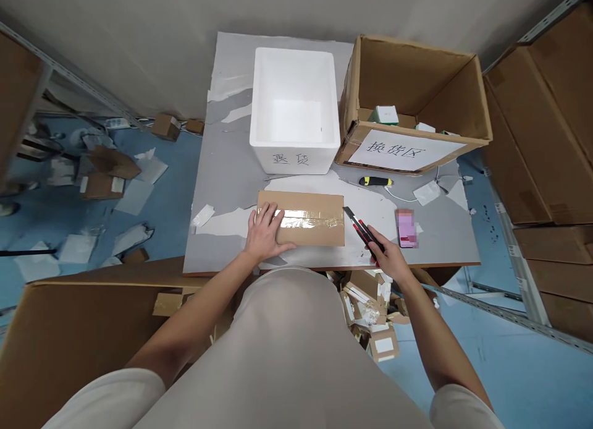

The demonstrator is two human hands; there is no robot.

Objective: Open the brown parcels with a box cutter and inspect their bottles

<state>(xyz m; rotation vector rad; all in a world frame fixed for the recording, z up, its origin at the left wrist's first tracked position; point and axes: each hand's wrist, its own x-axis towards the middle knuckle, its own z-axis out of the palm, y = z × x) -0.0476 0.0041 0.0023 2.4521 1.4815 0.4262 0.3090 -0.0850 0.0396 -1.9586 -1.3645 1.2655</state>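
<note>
A flat brown cardboard box (315,231), sealed along its middle with clear tape, lies near the front edge of the table. Resting on its left end is my left hand (265,232), palm down with the fingers spread. My right hand (386,251) grips a red and black box cutter (362,229), just right of the box. The cutter's tip points up and left, close to the box's right edge; whether it touches the cardboard I cannot tell. A phone (406,228) with a pink screen lies to the right of the cutter.
Behind the box stand a white foam bin (296,159) and a large open carton (417,146) holding several small boxes. A yellow and black knife (375,181) lies in front of the carton. Shelves of cartons (532,138) rise at right; a big carton (92,318) stands at left.
</note>
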